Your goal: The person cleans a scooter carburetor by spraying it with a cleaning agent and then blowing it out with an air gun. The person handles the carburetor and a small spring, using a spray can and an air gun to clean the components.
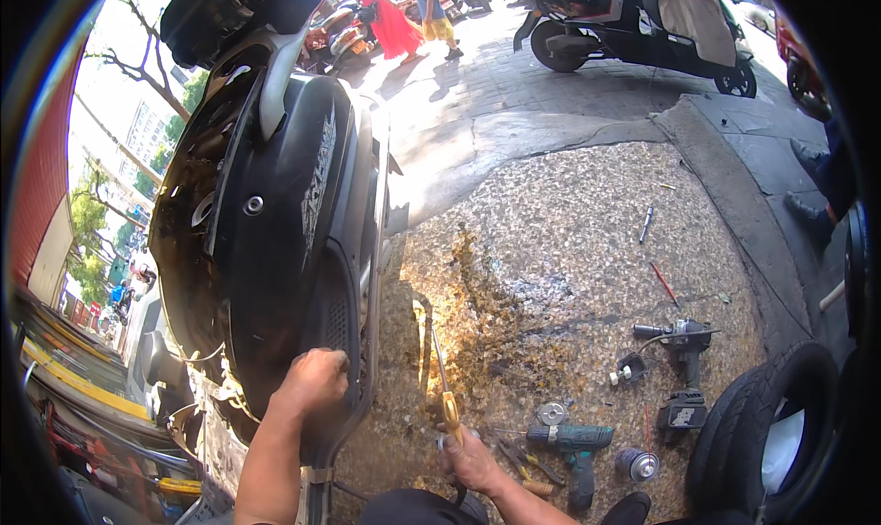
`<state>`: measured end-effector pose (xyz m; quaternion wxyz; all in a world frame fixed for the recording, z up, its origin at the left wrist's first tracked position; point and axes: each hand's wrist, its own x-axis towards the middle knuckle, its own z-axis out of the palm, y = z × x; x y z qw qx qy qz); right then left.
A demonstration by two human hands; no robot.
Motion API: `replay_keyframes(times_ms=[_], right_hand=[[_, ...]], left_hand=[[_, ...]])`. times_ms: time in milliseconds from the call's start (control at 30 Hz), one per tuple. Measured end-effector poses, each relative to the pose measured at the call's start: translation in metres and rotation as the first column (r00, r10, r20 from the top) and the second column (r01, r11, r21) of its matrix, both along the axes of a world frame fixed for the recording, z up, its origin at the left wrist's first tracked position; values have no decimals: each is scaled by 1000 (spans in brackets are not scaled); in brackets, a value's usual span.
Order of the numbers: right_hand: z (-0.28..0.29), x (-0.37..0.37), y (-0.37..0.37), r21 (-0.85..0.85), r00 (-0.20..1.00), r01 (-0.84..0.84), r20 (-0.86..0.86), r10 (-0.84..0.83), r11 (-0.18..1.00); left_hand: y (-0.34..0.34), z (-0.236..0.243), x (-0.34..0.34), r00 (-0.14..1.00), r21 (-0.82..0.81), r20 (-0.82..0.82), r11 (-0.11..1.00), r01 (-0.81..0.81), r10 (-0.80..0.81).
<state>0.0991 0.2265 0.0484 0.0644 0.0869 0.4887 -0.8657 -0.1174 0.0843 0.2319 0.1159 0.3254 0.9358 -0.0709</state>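
A black scooter point(294, 195) fills the left side, its body tilted and its inner side bare and grimy. Against its dark lower panel, by the ridged footboard point(338, 328), my left hand point(317, 378) is closed; whatever its fingers hold, if anything, is hidden. My right hand point(470, 458) is wrapped round a yellow-handled wand point(451, 407). The wand's thin metal tube points up and away from me, bent at the tip, above rust-coloured stains on the pebbled ground, apart from the scooter.
Right of my right hand lie a teal cordless drill point(574, 440), pliers point(518, 456), a spray can point(637, 464), and a dark impact wrench point(686, 346). Tyres point(766, 415) stand at the right edge. A red screwdriver point(663, 282) lies farther off. Another scooter point(633, 34) and pedestrians point(395, 16) are beyond.
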Motion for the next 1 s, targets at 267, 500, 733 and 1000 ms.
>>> replay_keyframes(times_ms=[267,500,733,1000], right_hand=[[11,4,-8,-22,985,-47,-169,42,999],[13,1,-13,190,976,182,-152,-154,965],[-1,4,-18,161,981,188,-72,-179,969],[13,1,-7,48,998,47,-34,-46,998]], left_hand=[[51,-29,-28,716,689,691,389,-611,-101],[88,-60,-25,434,460,877,102,-882,-206],[88,-72,-25,335,370,905,96,-924,-263],[91,-69,-23,460,467,884,182,-865,-83]])
